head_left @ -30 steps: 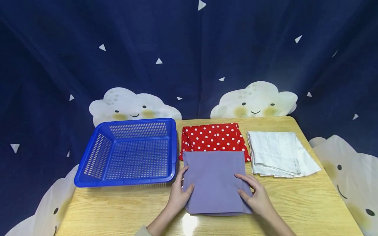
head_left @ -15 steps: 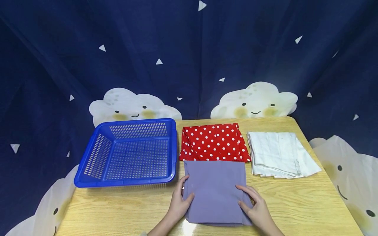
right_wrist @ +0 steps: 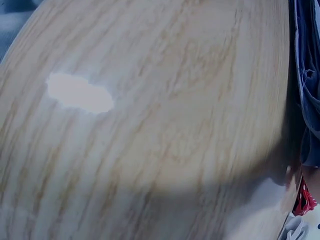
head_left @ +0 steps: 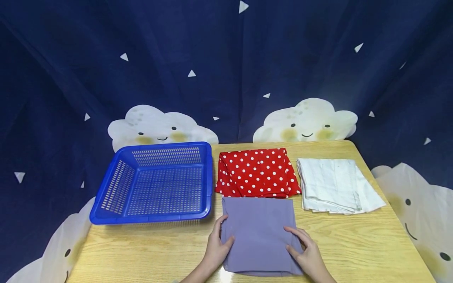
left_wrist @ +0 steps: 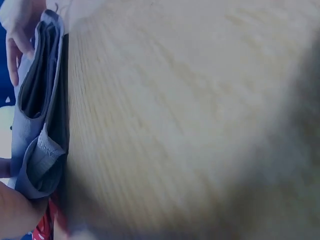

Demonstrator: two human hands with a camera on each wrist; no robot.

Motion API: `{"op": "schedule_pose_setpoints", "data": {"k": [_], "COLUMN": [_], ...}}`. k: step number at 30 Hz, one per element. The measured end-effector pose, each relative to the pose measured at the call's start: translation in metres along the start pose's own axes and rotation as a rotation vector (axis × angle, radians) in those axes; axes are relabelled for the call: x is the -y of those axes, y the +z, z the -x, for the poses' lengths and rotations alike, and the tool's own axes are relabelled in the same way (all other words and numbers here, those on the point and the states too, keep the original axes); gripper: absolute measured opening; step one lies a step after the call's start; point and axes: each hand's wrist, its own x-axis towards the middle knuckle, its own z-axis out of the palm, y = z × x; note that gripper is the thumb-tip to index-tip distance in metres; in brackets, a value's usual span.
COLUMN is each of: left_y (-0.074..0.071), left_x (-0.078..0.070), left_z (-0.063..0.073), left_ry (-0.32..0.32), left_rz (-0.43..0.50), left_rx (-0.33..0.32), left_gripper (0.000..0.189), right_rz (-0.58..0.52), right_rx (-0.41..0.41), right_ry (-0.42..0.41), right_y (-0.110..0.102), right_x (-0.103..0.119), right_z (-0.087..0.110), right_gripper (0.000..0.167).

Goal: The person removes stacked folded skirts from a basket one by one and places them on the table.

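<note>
A wooden bench (head_left: 354, 243) carries a blue basket (head_left: 116, 188) at the left, a red dotted cloth (head_left: 256, 173) far centre, a purple folded cloth (head_left: 260, 232) near, and white cloths (head_left: 332, 184) right.

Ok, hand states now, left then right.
Left hand: gripping the left edge of the folded purple cloth.
Right hand: gripping the cloth's right edge.
</note>
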Motion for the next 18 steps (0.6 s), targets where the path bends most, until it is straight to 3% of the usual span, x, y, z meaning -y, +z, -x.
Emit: {"op": "schedule_pose_setpoints", "data": {"k": [9,18], "left_y": [0.004,0.0023], "left_x": [0.0002,-0.0022], "left_z": [0.0067,0.0074], "left_ry": [-0.038,-0.095], "left_rz": [-0.152,-0.359], "left_rx": [-0.086,-0.052], "left_gripper": [0.063,0.065], "right_rz": [0.035,0.231], "right_rx": [0.033,0.057], "right_ry": [0.093,0.075], "right_y": [-0.0017,-0.0041], "right_x": [-0.0051,-0.008], "right_z": [0.0027,-0.0001], "right_gripper": [0.057,0.057]}}
